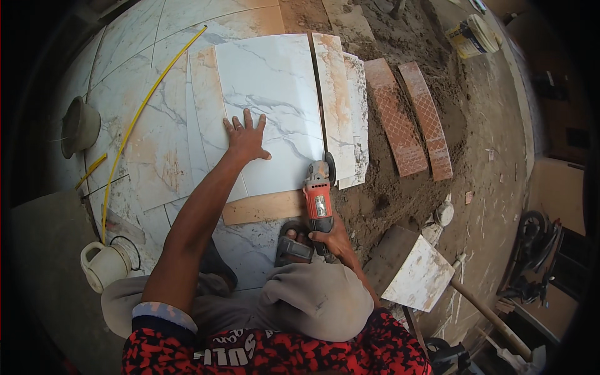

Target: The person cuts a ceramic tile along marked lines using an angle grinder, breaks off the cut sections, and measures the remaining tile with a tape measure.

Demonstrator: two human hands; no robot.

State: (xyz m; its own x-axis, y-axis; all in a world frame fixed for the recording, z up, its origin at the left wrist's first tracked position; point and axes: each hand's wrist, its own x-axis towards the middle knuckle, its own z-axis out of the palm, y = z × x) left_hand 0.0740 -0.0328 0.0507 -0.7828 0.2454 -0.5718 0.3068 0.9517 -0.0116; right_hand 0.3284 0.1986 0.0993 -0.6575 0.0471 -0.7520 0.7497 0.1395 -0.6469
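Observation:
With fingers spread, my left hand [248, 139] presses flat on a white marble-patterned tile [269, 75]. My right hand [336, 239] is wrapped round the rear of a red and black angle grinder [320, 200]. The grinder's disc [330, 169] stands upright at the near right edge of the tile, where a dark narrow gap runs away from me. Beyond that gap lies a tile strip [334, 106] smeared with brown dirt. Under the tile's near edge shows a tan board or tile back [265, 207], just ahead of my sandalled foot [295, 244].
A yellow tape measure [147, 100] stretches along the left, near a grey bowl [81, 127] and a whitish jug [105, 265]. Two patterned reddish tile strips [396, 119] lie on soil at right. A bucket [473, 36], a tile offcut [419, 269] and a wooden handle [490, 317] are further right.

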